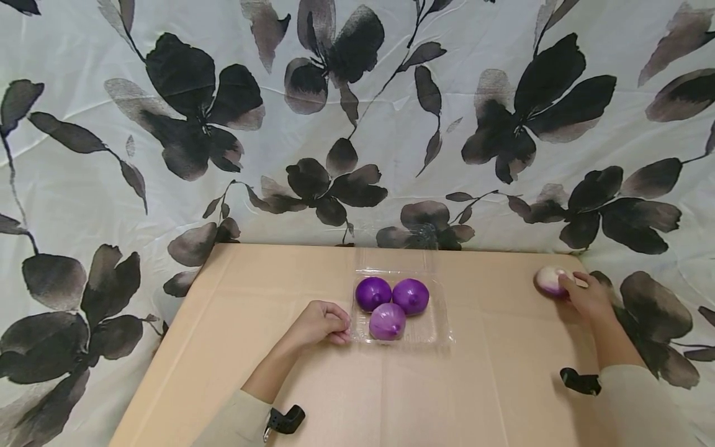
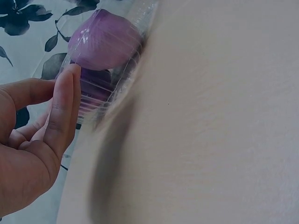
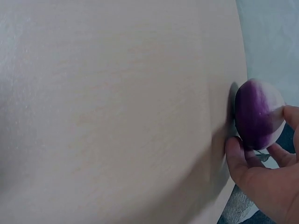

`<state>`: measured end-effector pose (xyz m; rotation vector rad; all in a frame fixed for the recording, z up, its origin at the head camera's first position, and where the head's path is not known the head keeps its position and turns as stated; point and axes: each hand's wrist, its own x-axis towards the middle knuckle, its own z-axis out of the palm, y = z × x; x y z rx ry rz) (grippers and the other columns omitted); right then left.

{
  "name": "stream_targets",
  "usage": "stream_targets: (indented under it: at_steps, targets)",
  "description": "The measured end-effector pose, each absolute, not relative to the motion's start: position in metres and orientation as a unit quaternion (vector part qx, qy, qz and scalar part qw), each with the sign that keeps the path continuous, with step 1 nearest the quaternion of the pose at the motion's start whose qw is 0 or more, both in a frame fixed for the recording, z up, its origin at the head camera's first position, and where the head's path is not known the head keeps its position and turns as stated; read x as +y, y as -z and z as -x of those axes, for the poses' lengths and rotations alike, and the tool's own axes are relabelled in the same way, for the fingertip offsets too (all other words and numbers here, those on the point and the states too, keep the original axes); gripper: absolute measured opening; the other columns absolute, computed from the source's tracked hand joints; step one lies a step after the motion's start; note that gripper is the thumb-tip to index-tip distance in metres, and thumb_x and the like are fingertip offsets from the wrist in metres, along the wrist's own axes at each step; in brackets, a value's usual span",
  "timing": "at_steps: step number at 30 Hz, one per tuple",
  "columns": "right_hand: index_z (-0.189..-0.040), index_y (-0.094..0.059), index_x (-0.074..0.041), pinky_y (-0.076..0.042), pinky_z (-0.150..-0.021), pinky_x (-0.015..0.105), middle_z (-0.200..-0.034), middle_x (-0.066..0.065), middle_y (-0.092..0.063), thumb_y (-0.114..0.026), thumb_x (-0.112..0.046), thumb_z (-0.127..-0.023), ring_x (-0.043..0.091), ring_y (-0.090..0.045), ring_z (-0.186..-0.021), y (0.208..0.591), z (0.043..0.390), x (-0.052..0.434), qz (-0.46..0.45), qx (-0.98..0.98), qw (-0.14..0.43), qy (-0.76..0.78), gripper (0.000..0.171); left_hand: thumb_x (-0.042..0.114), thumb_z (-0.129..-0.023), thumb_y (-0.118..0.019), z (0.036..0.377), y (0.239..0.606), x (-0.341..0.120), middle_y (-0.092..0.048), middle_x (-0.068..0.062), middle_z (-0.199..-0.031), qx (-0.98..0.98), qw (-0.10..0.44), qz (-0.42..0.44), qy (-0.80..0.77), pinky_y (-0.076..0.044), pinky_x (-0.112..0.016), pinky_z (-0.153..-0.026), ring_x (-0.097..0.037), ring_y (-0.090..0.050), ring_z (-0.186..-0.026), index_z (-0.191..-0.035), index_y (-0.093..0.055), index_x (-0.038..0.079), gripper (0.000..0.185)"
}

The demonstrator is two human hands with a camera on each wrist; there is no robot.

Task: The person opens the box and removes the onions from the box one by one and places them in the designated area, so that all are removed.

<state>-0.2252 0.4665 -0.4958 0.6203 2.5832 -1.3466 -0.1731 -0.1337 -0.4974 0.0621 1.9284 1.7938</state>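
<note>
1. Nearest: left sleeve [image 1: 231,423], pale, over the near part of the table [image 1: 503,354]; small black left camera [image 1: 287,420] at its cuff.
2. Right sleeve [image 1: 642,403], same pale cloth, at the table's right edge; black right camera [image 1: 581,381] at that cuff, inner side.
3. Left hand [image 1: 321,324]: reaches in from the near edge, left of middle. Thumb and fingertips together, pinching the tray's left rim near its near left corner.
4. Tray [image 1: 436,326]: clear plastic, flat on table, around mid-width, nearer the far edge than the near side. Three bulbs in it.
5. Near bulb [image 1: 387,321]: paler purple, frontmost of the three, blunt point on one side.
6. Left bulb [image 1: 373,293] and right bulb [image 1: 410,296]: darker purple, shiny, side by side behind the near one. Group sits toward tray's left; bare tray floor on its right.
7. Right hand [image 1: 592,301]: at the table's far right corner, well apart from tray. Thumb and fingers clamped round the held bulb.
8. Held bulb [image 3: 259,114]: half purple, half white, at that corner; shadow just beside it. Can't tell if it touches the table.
9. Flap [image 1: 396,261]: clear, standing off tray's far side, reaching past the table's far edge.
10. Farthest: cloth [image 1: 424,136], white, dark floral print.
</note>
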Motion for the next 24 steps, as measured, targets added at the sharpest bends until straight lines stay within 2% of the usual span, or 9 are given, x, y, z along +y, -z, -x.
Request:
stream_targets:
  at_steps: [5, 8, 10, 12, 17, 20, 22, 24]
  targets:
    - [-0.160, -0.007, 0.007, -0.057, -0.062, 0.010, -0.154, 0.050, -0.019, -0.041, -0.049, -0.107, 0.028, -0.065, -0.101, 0.4972, 0.2237, 0.4637, -0.199, 0.860, 0.069, 0.464, 0.085, -0.009, -0.093, -0.062, 0.1726, 0.4978, -0.1328, -0.074, -0.009, -0.075, 0.710, 0.250, -0.023, -0.657, -0.068, -0.031, -0.066, -0.016, -0.073, -0.065, -0.100, -0.066, -0.016, 0.010]
    - [-0.161, -0.007, 0.006, -0.058, -0.063, 0.011, -0.154, 0.050, -0.020, -0.042, -0.049, -0.107, 0.008, -0.064, -0.086, 0.4977, 0.2239, 0.4623, -0.198, 0.858, 0.065, 0.470, 0.084, -0.009, -0.094, -0.062, 0.1725, 0.4978, -0.1325, -0.074, -0.009, -0.074, 0.711, 0.250, -0.022, -0.658, -0.068, -0.030, -0.066, -0.016, -0.073, -0.065, -0.100, -0.066, -0.015, 0.009]
    - [-0.161, -0.007, 0.005, -0.059, -0.063, 0.011, -0.154, 0.050, -0.020, -0.043, -0.050, -0.107, -0.005, -0.057, -0.079, 0.4976, 0.2240, 0.4619, -0.198, 0.855, 0.064, 0.474, 0.085, -0.009, -0.093, -0.062, 0.1729, 0.4983, -0.1326, -0.074, -0.009, -0.074, 0.711, 0.250, -0.021, -0.657, -0.068, -0.030, -0.065, -0.016, -0.073, -0.065, -0.100, -0.066, -0.015, 0.009]
    - [-0.161, -0.007, 0.005, -0.059, -0.063, 0.011, -0.155, 0.049, -0.019, -0.044, -0.050, -0.106, -0.012, -0.052, -0.076, 0.4977, 0.2235, 0.4615, -0.199, 0.850, 0.062, 0.483, 0.086, -0.009, -0.094, -0.062, 0.1732, 0.4984, -0.1327, -0.074, -0.009, -0.074, 0.712, 0.250, -0.021, -0.656, -0.068, -0.029, -0.065, -0.016, -0.073, -0.065, -0.100, -0.066, -0.015, 0.010]
    - [-0.161, -0.006, 0.004, -0.060, -0.065, 0.014, -0.156, 0.047, -0.021, -0.046, -0.049, -0.106, -0.013, -0.053, -0.073, 0.4982, 0.2214, 0.4614, -0.199, 0.844, 0.058, 0.494, 0.086, -0.008, -0.093, -0.063, 0.1740, 0.4994, -0.1329, -0.074, -0.010, -0.075, 0.715, 0.250, -0.022, -0.653, -0.068, -0.029, -0.065, -0.016, -0.074, -0.066, -0.100, -0.066, -0.015, 0.010]
    - [-0.161, -0.005, 0.005, -0.060, -0.065, 0.014, -0.156, 0.047, -0.021, -0.045, -0.047, -0.107, -0.008, -0.056, -0.076, 0.4983, 0.2200, 0.4625, -0.193, 0.848, 0.057, 0.491, 0.085, -0.008, -0.093, -0.062, 0.1737, 0.4999, -0.1328, -0.074, -0.010, -0.075, 0.716, 0.250, -0.022, -0.652, -0.067, -0.029, -0.065, -0.016, -0.073, -0.066, -0.100, -0.066, -0.015, 0.010]
    - [-0.161, -0.006, 0.006, -0.058, -0.064, 0.011, -0.156, 0.047, -0.021, -0.045, -0.047, -0.107, 0.002, -0.061, -0.083, 0.4985, 0.2192, 0.4632, -0.189, 0.855, 0.055, 0.480, 0.085, -0.009, -0.093, -0.062, 0.1734, 0.5001, -0.1328, -0.074, -0.010, -0.075, 0.715, 0.250, -0.020, -0.652, -0.067, -0.029, -0.065, -0.015, -0.073, -0.066, -0.100, -0.066, -0.015, 0.010]
    - [-0.160, -0.006, 0.007, -0.056, -0.063, 0.008, -0.156, 0.048, -0.021, -0.043, -0.048, -0.107, 0.020, -0.066, -0.095, 0.4987, 0.2179, 0.4635, -0.181, 0.863, 0.053, 0.468, 0.085, -0.009, -0.094, -0.062, 0.1729, 0.5000, -0.1331, -0.074, -0.011, -0.075, 0.717, 0.248, -0.021, -0.652, -0.067, -0.029, -0.065, -0.015, -0.073, -0.065, -0.100, -0.065, -0.015, 0.010]
